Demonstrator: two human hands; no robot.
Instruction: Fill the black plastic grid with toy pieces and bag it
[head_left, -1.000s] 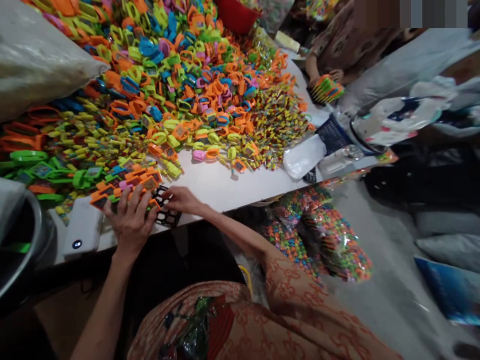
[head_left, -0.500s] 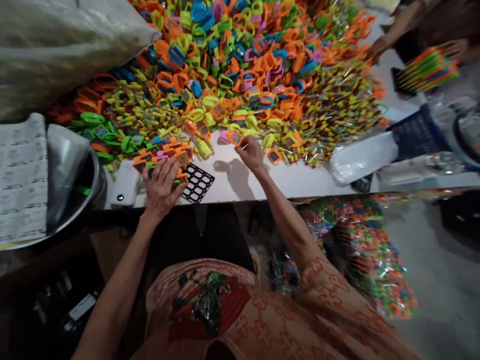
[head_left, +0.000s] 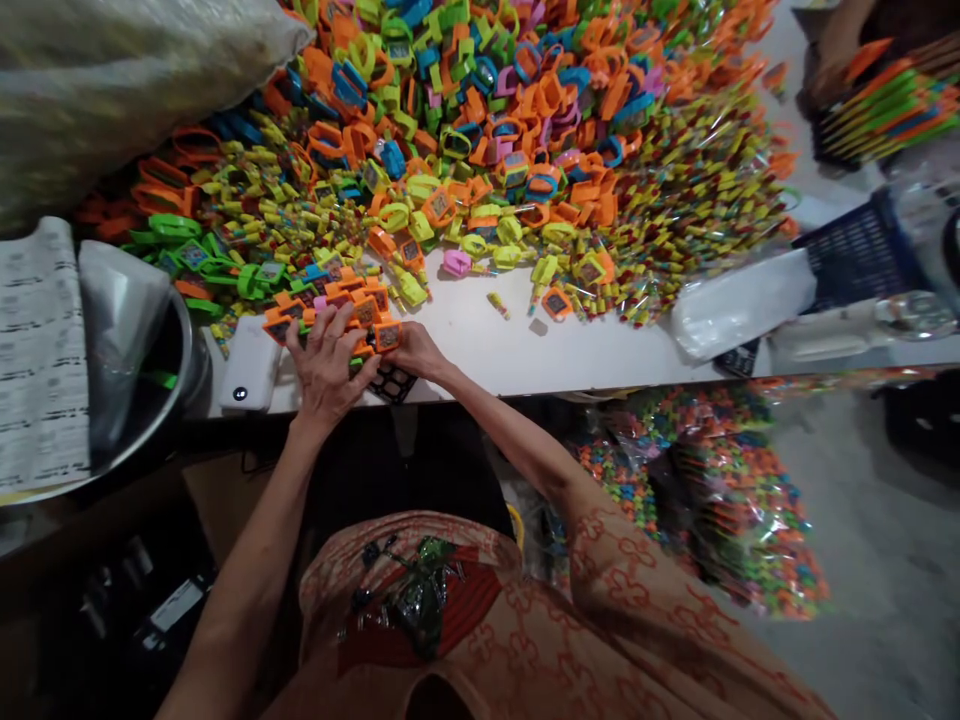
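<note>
My left hand [head_left: 324,362] lies with fingers spread over a row of orange toy watches [head_left: 339,312] set on a black grid tray [head_left: 391,381] at the near table edge. My right hand [head_left: 415,351] is closed on an orange toy watch [head_left: 385,336] at the right end of that row, over the tray. A huge heap of orange, green, yellow and blue toy watches [head_left: 480,130] covers the white table [head_left: 525,350] behind them. A pink watch [head_left: 456,263] and an orange one [head_left: 556,303] lie loose near the heap's edge.
A white power bank [head_left: 249,366] lies left of my left hand. A steel bowl [head_left: 169,380] with a plastic bag and printed paper [head_left: 41,350] stands at left. Another person's hand [head_left: 825,75] holds stacked watches at top right. A white packet [head_left: 739,300], a blue basket [head_left: 851,255] and bags of coloured pieces [head_left: 720,510] are at right.
My right hand picked an orange watch from the heap's edge and brought it back to the row on the tray. My left hand stayed on the row.
</note>
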